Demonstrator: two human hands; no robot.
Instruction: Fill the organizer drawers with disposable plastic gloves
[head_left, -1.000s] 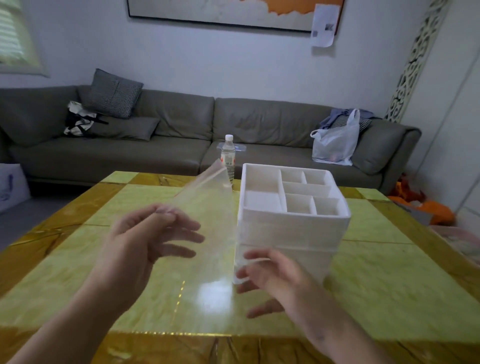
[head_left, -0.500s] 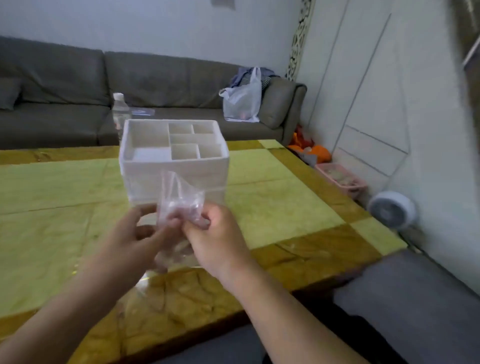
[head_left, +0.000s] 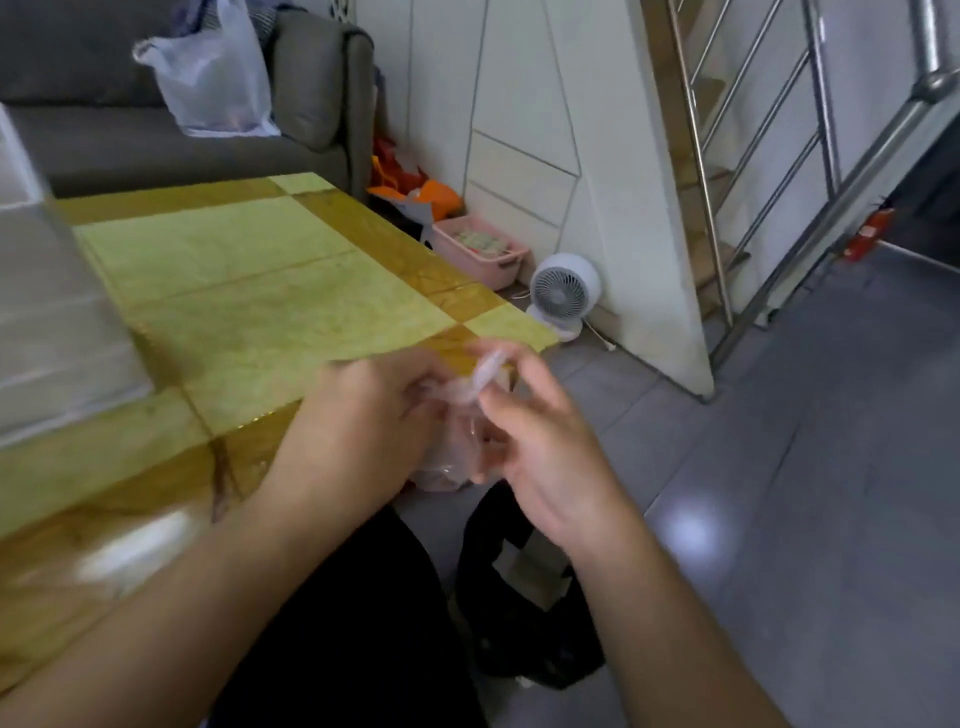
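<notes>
Both hands are holding a crumpled clear plastic glove (head_left: 457, 441) just off the near right corner of the table, above the floor. The left hand (head_left: 363, 415) is curling its fingers round the left side of the bunched film, and the right hand (head_left: 540, 452) is pinching a twisted end of it between thumb and fingertips (head_left: 491, 400), its other fingers spreading loosely. The glove is bulging out below and between the two palms; blur is hiding its exact shape.

The white organizer (head_left: 47, 312) is sitting on the table at the far left edge of the view, well apart from the hands, with only its right side showing; its drawers are not readable from here. The yellow and amber table (head_left: 249, 291) is stretching away to the left. Beneath the hands a black bag (head_left: 524, 613) is lying on the grey floor. Further right, a small white fan (head_left: 563, 291) is standing by the wall beside a pink basket (head_left: 483, 249), and a white plastic bag (head_left: 213, 78) is resting on the grey sofa (head_left: 322, 78) at the far side
</notes>
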